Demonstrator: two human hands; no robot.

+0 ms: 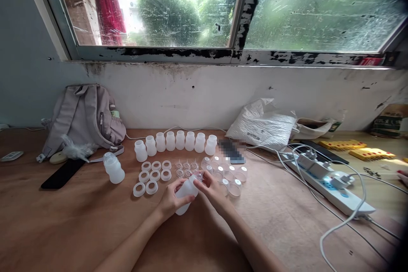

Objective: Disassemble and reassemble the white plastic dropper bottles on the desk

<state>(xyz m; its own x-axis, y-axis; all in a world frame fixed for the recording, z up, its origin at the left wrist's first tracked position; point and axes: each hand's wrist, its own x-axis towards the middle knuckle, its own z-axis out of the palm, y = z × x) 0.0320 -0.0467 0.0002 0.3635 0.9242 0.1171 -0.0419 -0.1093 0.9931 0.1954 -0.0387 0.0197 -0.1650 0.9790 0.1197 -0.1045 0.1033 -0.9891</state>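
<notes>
One capped baby bottle (114, 170) at left looks finished. The left grip (172, 199) clasps a frosted bottle (186, 189), tilted above the counter (73, 229); the right grip (208, 185) pinches its top. Eight uncapped bottles (170, 141) and eight loose collar rings (155, 175) appear unassembled.

A frosted white bottle (188, 188) is held aslant in the near middle, its base toward the near left and its top toward the far right, where a partly hidden clear piece (198, 176) shows.
</notes>
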